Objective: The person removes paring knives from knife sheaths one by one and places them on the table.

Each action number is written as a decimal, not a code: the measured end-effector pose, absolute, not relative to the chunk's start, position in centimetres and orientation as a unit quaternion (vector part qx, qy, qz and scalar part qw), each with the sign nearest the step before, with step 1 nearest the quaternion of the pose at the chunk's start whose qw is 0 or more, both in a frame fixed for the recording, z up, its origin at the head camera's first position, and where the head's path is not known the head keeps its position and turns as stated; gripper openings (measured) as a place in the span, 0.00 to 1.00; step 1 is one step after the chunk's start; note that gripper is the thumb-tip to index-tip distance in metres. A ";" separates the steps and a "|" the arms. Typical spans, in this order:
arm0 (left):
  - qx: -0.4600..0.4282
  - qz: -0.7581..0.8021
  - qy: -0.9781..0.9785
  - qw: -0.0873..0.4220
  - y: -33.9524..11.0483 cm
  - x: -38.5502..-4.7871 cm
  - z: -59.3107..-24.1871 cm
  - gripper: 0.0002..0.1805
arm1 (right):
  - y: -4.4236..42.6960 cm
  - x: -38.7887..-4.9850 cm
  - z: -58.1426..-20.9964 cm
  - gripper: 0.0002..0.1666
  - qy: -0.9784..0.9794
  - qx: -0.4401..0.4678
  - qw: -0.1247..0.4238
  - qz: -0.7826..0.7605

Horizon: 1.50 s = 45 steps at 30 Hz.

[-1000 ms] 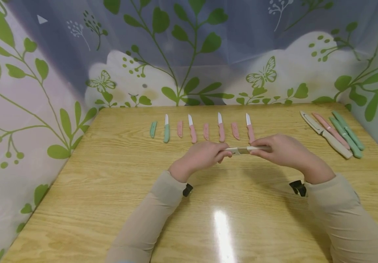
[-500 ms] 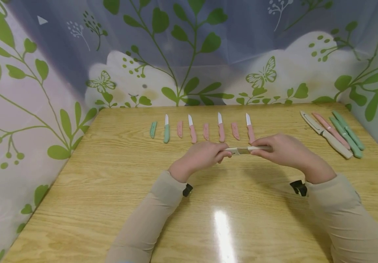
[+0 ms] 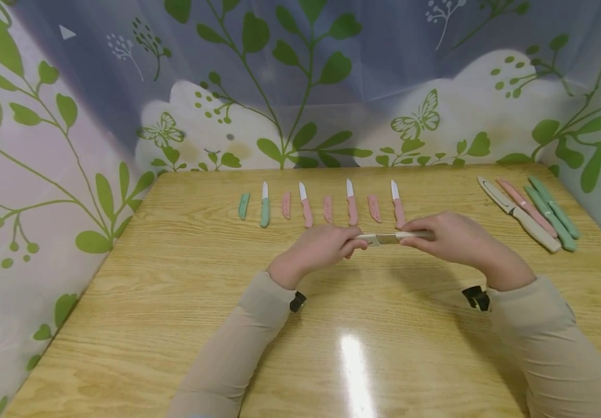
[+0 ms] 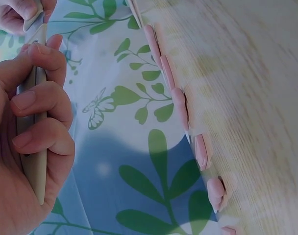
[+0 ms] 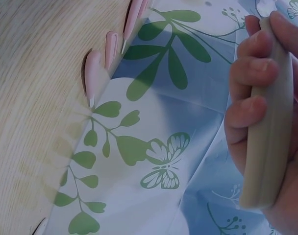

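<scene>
Cream in colour, a small knife [image 3: 388, 238] is held crosswise above the wooden table [image 3: 138, 325], between 2 hands. Its handle [image 5: 269, 127] is grasped by the right hand [image 3: 449, 241] at 3 o'clock from the bare blade, the fingers folded round it. Its matching cover [image 3: 370, 239] is gripped by the left hand [image 3: 321, 247] at 9 o'clock, the curled fingers [image 4: 41, 100] being seen wrapped over it. A short stretch of metal is left exposed between cover and handle.

With 12 o'clock taken as the table's far edge, a row is spread from about 10 o'clock to nearly 1 o'clock: 1 green cover [image 3: 244, 206], 1 green knife [image 3: 265, 213], then 3 pink covers [image 3: 286, 205] alternating with 3 pink knives [image 3: 351, 210], their blades pointed to about 12 o'clock. Between 2 and 3 o'clock, a cluster is formed by 1 large cream knife [image 3: 536, 229], 1 larger pink knife [image 3: 525, 206] and 2 larger green knives [image 3: 554, 223], slanted roughly from 10 to 4 o'clock.

Beige sleeves [image 3: 546, 342] are worn. At 12 o'clock, a leaf-printed cloth [image 3: 300, 35] is hung behind the table.
</scene>
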State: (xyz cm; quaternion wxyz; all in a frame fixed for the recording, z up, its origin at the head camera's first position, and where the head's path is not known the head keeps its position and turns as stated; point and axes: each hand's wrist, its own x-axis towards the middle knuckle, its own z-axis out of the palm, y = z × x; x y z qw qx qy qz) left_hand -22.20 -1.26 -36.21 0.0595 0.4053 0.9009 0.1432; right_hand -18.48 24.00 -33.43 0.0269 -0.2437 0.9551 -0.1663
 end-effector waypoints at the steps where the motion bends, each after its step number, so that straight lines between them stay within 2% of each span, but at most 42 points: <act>1: 0.406 0.143 0.901 0.059 -1.3 -22.2 -36.2 0.17 | 24.0 -18.5 -33.4 0.21 0.955 -0.244 0.027 -0.167; 16: 0.414 0.139 0.898 0.046 -1.3 -22.3 -36.4 0.18 | 24.4 -18.6 -33.6 0.21 0.954 -0.237 0.042 -0.180; 45: 0.398 0.141 0.904 0.066 -1.8 -22.4 -36.3 0.15 | 24.9 -19.1 -33.6 0.24 0.958 -0.211 0.068 -0.182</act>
